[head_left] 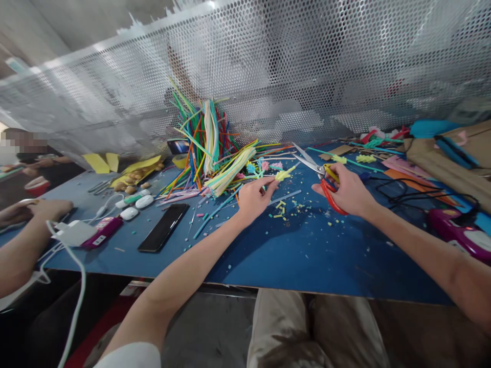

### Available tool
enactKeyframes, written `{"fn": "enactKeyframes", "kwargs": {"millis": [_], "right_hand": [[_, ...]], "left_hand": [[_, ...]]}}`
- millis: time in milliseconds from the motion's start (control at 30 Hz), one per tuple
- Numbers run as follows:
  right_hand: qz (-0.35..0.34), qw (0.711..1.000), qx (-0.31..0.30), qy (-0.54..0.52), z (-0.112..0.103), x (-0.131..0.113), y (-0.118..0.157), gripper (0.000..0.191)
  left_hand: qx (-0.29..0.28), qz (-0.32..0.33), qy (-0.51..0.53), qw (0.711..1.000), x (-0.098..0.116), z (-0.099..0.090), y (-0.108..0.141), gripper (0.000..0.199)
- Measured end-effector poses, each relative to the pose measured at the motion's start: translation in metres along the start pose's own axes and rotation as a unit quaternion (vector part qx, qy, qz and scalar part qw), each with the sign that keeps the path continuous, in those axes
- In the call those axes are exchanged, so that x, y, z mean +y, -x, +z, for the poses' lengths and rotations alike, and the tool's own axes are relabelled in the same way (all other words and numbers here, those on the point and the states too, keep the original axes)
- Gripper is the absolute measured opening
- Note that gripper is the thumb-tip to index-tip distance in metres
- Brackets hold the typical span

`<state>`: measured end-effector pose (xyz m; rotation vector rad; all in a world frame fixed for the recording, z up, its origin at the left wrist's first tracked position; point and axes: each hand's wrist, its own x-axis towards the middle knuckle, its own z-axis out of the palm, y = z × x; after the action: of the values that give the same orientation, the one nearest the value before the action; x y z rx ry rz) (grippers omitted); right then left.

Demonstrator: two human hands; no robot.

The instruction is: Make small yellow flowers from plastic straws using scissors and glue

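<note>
My left hand (256, 199) pinches a small yellow piece of bent pipe cleaner (284, 175) between thumb and fingertips, just above the blue table (245, 260). To its right, my right hand (348, 190) is wrapped round the handles of red-and-yellow scissors (329, 193). Their blades are parted and point left and away, apart from the yellow piece. Short yellow clippings (282, 209) are scattered below and between my hands. Several similar yellow bent pieces, one of them a yellow piece (366, 159), lie beyond my right hand.
Bundled pipe cleaners (209, 138) stand against the perforated metal screen (307, 66). A black phone (163, 228), white earbud cases (144, 202) and a charger (74, 233) lie left. A black cable (406, 191) and purple device (456, 232) lie right. Another person's hand (49, 209) rests far left.
</note>
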<state>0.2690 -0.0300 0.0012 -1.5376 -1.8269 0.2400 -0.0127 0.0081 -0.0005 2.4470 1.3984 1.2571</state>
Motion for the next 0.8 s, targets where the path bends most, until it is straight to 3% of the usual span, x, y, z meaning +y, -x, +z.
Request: {"fn": "enactKeyframes", "kwargs": {"millis": [800], "right_hand": [[0.009,1.000,-0.013,0.009,-0.004,-0.011,0.002,0.051]], "left_hand": [[-0.016,-0.017,0.003,1.000,0.004,0.000,0.001,0.027]]}}
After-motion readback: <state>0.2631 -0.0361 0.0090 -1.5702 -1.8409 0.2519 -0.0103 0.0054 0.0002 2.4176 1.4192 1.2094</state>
